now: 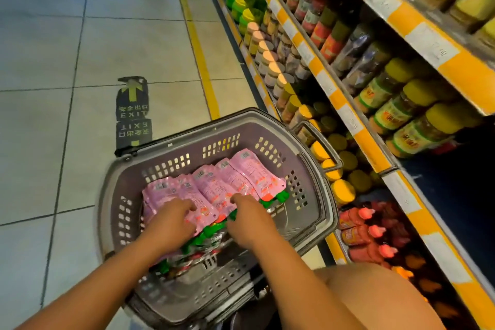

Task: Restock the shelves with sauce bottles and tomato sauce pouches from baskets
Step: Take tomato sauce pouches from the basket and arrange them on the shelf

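A grey plastic basket [267,126] stands on the floor in front of me. It holds several pink tomato sauce pouches [214,185] with green caps, laid in an overlapping row. My left hand [171,222] grips the near ends of the pouches on the left, fingers curled round them. My right hand [246,220] grips the pouches toward the right of the row, near their green caps. Red sauce bottles [361,233] lie on the bottom shelf to the right.
A tall shelf unit [348,115] with yellow-and-white price strips runs along the right, packed with jars and bottles. My knee [375,297] is at the lower right. Tiled floor with a yellow line [198,43] and an EXIT sticker [132,112] spreads to the left.
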### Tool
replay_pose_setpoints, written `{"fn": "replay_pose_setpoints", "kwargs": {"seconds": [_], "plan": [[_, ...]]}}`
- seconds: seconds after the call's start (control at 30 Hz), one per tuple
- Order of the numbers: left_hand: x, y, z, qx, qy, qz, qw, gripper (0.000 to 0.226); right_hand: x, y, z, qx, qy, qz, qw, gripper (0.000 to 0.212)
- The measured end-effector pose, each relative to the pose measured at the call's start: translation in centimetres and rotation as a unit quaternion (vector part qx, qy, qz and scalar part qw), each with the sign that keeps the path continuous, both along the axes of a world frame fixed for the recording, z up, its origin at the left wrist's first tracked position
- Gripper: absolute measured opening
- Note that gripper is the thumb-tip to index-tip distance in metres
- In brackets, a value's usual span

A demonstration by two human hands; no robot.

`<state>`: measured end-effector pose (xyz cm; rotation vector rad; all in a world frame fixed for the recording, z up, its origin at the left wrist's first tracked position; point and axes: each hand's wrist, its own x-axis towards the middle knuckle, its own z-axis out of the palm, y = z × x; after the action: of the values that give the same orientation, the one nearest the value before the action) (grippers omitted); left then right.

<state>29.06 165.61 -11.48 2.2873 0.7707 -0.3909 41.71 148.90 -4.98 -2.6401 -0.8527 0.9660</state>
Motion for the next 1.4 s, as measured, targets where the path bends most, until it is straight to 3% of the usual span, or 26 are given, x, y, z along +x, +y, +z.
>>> {"fn": "replay_pose_setpoints", "kwargs": {"seconds": [0.3, 0.53, 0.77, 1.0, 1.13, 1.4], "plan": [[0.1, -3.6, -0.6, 0.123, 0.074, -0.119, 0.983, 0.075, 0.8, 0.7, -2.2, -0.050, 0.058, -0.021, 0.997, 0.052], [0.0, -3.3, -1.7, 0.154, 0.071, -0.110, 0.979, 0.081, 0.9, 2.4, -2.9, -0.016, 0.111, -0.063, 0.992, 0.069], [-0.4, -2.8, -1.7, 0.151, 0.047, -0.036, 0.987, 0.079, 0.9, 3.1, -3.1, 0.019, 0.077, -0.068, 0.994, 0.069], [-0.6, -3.5, -0.4, 0.130, 0.122, -0.027, 0.984, 0.090, 1.4, 4.4, -1.5, 0.162, -0.010, -0.121, 0.979, 0.040], [-0.9, -3.5, 0.6, 0.130, 0.176, -0.048, 0.975, 0.099, 1.1, 4.6, -1.2, 0.151, -0.031, -0.082, 0.985, 0.043], [-1.7, -3.4, 1.6, 0.112, 0.135, -0.012, 0.984, 0.087, 3.2, 3.8, -0.5, 0.135, -0.103, -0.022, 0.985, 0.022]]}}
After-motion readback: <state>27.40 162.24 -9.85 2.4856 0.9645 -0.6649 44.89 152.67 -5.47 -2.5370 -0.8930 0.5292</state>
